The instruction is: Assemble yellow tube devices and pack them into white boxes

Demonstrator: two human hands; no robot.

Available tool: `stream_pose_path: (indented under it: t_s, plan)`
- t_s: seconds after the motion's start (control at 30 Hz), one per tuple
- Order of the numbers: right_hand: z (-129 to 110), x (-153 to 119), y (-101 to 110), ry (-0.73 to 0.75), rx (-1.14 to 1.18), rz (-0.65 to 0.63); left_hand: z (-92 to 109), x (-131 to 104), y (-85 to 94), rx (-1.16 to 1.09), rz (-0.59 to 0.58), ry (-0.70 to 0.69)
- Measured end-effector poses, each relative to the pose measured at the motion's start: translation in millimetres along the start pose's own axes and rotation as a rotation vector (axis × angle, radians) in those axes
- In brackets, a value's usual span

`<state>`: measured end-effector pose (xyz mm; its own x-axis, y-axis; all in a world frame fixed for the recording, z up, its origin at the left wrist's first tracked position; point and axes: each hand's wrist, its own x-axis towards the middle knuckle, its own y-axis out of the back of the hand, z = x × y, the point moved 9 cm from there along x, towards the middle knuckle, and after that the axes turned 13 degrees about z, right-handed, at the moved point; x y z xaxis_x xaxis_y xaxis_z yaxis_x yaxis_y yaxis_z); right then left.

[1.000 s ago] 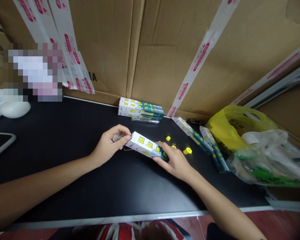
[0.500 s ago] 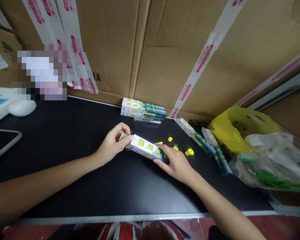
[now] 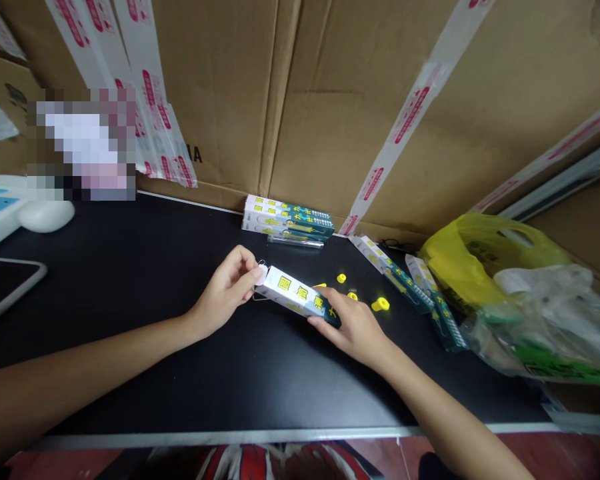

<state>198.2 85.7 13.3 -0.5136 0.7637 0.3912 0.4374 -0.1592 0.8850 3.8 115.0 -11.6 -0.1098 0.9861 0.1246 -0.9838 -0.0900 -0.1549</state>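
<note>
My right hand (image 3: pixel 353 325) is wrapped round the green end of a slim white-and-green cardboard box (image 3: pixel 291 291) with yellow lettering, held tilted above the black table. At the box's white left end, the thumb and fingers of my left hand (image 3: pixel 235 283) pinch a small white end flap (image 3: pixel 261 275). A thin wire hook (image 3: pixel 262 263) shows beside that flap; what it belongs to is hidden. Behind my right hand lie small yellow plastic caps, one (image 3: pixel 381 305) nearest the right and another (image 3: pixel 341 278) farther back.
Two similar boxes (image 3: pixel 287 217) are stacked at the back, a clear tube (image 3: pixel 296 241) before them. More boxes (image 3: pixel 395 275) lie to the right, by a yellow plastic bag (image 3: pixel 490 260). A phone (image 3: pixel 10 287) and a white power strip (image 3: pixel 0 207) are on the left. Cardboard (image 3: pixel 370 100) walls the back.
My left fingers have shifted slightly at the box's end, and the white flap there now stands out more, rounded and facing up. My right hand keeps its hold.
</note>
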Motion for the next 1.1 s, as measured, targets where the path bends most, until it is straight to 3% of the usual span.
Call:
stream_pose_path:
  t_s: [0.5, 0.83, 1.1]
  plan:
    - [-4, -2, -2, 0.037, -0.021, 0.010, -5, 1, -1.2, 0.124, -0.047, -0.051]
    - [-6, -3, -2, 0.051, -0.036, 0.011, 31, -7, -11.5, 0.399, -0.109, -0.381]
    - [-10, -2, -2, 0.072, -0.125, 0.046, 27, -9, -10.3, 0.533, -0.061, -0.375]
